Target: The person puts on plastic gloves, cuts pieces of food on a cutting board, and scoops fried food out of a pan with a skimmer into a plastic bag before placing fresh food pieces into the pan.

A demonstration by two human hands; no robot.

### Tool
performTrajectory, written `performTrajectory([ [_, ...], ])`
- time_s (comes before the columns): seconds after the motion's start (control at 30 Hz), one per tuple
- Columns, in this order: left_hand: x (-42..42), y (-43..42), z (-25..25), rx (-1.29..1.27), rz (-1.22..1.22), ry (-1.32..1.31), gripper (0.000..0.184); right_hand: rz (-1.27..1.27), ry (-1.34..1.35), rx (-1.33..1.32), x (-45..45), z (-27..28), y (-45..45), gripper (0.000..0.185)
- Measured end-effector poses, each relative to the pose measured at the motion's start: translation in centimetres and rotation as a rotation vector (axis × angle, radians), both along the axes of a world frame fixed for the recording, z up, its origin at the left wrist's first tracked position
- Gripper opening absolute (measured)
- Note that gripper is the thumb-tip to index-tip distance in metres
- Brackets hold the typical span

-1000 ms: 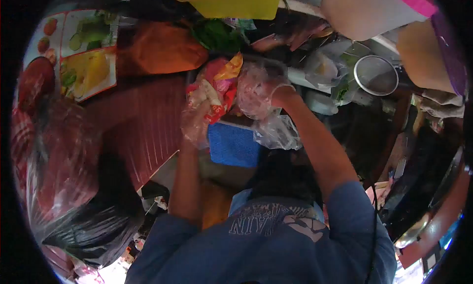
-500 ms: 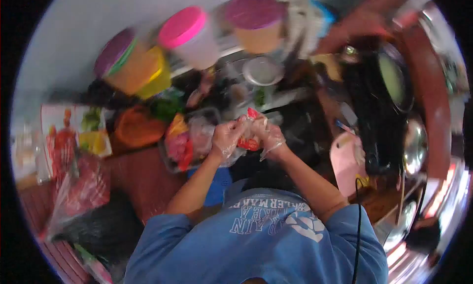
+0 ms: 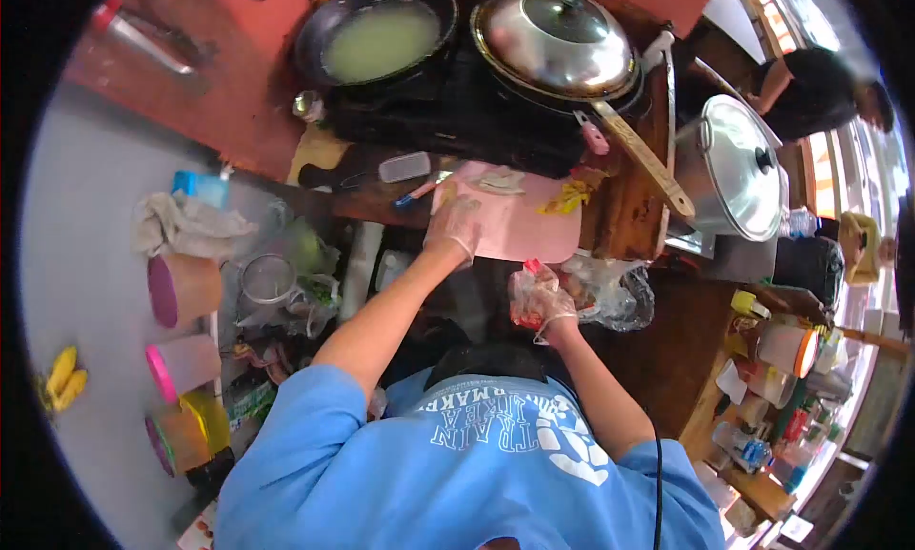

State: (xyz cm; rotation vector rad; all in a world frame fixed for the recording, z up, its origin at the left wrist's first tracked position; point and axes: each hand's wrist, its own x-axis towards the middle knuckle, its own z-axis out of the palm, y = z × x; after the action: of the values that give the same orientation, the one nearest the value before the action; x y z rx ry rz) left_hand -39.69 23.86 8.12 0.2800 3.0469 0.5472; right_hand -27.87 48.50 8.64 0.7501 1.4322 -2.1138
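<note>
My left hand (image 3: 456,228), in a thin clear plastic glove, lies over the left edge of a pink cutting board (image 3: 519,228), its fingers stretched out near a knife. In my gloved right hand (image 3: 551,307) is a red and clear plastic packet (image 3: 524,297), held just below the board's lower edge. Yellow peel-like scraps (image 3: 568,197) lie on the board's right part, and a pale piece (image 3: 499,180) rests near its top. A crumpled clear plastic bag (image 3: 618,295) is right beside my right hand.
Behind the board, a stove carries a pan of pale liquid (image 3: 381,43) and a lidded wok (image 3: 556,40) with a wooden handle. A large lidded pot (image 3: 729,169) stands right. Lidded containers (image 3: 186,288) and a strainer (image 3: 268,278) are left. Another person (image 3: 810,92) is at the upper right.
The view has swung right to the stove and board. My hands, together on the red packet half a second ago, are now apart; the left reaches the board while the right keeps the packet.
</note>
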Motion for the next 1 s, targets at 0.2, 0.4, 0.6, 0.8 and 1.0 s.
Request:
performTrajectory([
  [0.2,-7.9,6.1,-2.5,-0.270,-0.037,0.032,0.035,-0.070,-0.189,0.142,2.2,-2.5,4.8,0.038],
  [0.4,-9.0,7.2,-5.4,-0.282,-0.118,-0.160,0.038,-0.051,-0.158,0.092,1.4,-0.8,5.8,0.040],
  [0.6,-9.2,8.0,-5.0,-0.273,-0.228,-0.162,0.032,0.014,-0.112,0.087,0.3,-3.8,6.1,0.044],
  [0.8,-7.5,7.2,-2.0,-0.131,-0.178,-0.198,0.032,0.043,-0.099,0.092,-4.1,-0.2,2.7,0.043],
  [1.0,-5.3,5.5,-10.0,-0.220,-0.135,0.099,0.069,-0.100,-0.141,-0.205,-6.1,-4.4,0.4,0.023],
])
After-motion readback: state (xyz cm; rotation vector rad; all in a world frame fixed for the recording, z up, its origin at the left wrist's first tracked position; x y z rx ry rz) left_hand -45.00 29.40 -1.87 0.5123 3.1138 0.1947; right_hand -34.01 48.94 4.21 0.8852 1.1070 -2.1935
